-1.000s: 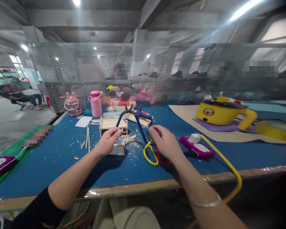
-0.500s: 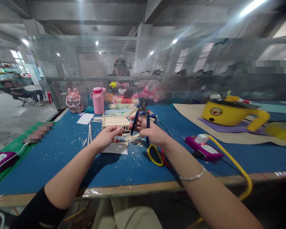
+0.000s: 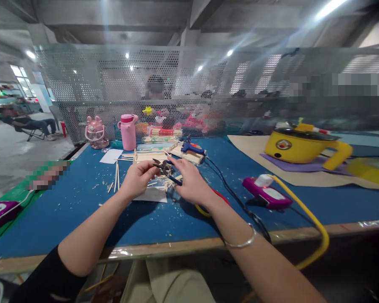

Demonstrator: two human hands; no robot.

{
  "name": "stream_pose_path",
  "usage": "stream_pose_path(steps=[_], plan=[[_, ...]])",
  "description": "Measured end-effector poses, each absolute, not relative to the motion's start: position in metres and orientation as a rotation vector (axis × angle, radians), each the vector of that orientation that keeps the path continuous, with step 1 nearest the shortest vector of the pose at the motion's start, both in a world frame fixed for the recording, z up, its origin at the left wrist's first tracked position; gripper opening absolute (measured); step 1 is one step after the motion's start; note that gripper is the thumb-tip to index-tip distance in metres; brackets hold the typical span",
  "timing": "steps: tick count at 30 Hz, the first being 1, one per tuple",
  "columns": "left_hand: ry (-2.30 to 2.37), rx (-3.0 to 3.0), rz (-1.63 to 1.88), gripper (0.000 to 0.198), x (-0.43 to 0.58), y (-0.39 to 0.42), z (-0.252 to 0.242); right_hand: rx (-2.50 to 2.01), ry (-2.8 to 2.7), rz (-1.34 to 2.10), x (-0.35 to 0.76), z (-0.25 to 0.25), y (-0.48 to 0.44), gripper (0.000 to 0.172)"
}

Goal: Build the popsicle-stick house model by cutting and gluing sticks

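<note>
My right hand [image 3: 192, 179] is closed on blue-handled cutting pliers [image 3: 174, 179], whose open jaws point left. Just left of the jaws, my left hand [image 3: 139, 179] is pinched; whatever lies between its fingertips is too small to make out. Behind both hands sits a frame of thin wooden sticks [image 3: 150, 156], partly covered by them. Wood offcuts [image 3: 169, 185] lie scattered under the pliers, beside a white paper [image 3: 151, 195]. Several loose sticks [image 3: 116, 176] rest to the left of my left hand.
A blue glue gun [image 3: 192, 148] lies on a wooden piece at the back, its cord trailing right. Scissors [image 3: 204, 210] are partly under my right arm. Also on the table are a pink bottle [image 3: 128, 134], a purple power strip [image 3: 267, 193] and a yellow pot [image 3: 298, 145].
The pliers have swung from upright to pointing left, their jaws now at my left fingertips. My right hand has lowered and turned, uncovering the glue gun.
</note>
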State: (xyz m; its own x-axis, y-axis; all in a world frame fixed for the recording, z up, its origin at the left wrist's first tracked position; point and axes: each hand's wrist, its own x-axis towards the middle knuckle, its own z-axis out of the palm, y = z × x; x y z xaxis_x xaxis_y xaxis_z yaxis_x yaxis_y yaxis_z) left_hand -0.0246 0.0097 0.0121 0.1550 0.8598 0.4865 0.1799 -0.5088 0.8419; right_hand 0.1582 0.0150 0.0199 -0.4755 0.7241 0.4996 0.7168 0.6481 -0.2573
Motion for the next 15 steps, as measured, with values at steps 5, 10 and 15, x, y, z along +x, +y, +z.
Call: stream_pose_path(steps=[5, 10, 15], plan=[[1.029, 1.904, 1.387, 0.018, -0.0246, 0.0065, 0.0155, -1.068, -2.308, 0.038, 0.1603, 0.0191, 0.0148, 0.074], [1.035, 1.955, 1.381, 0.019, -0.0242, 0.0044, 0.0168, -0.991, -2.324, 0.084, 0.1622, 0.0180, 0.0154, 0.072], [1.019, 2.003, 1.350, 0.020, -0.0245, 0.0008, 0.0202, -0.966, -2.339, 0.158, 0.1645, 0.0194, 0.0143, 0.070]])
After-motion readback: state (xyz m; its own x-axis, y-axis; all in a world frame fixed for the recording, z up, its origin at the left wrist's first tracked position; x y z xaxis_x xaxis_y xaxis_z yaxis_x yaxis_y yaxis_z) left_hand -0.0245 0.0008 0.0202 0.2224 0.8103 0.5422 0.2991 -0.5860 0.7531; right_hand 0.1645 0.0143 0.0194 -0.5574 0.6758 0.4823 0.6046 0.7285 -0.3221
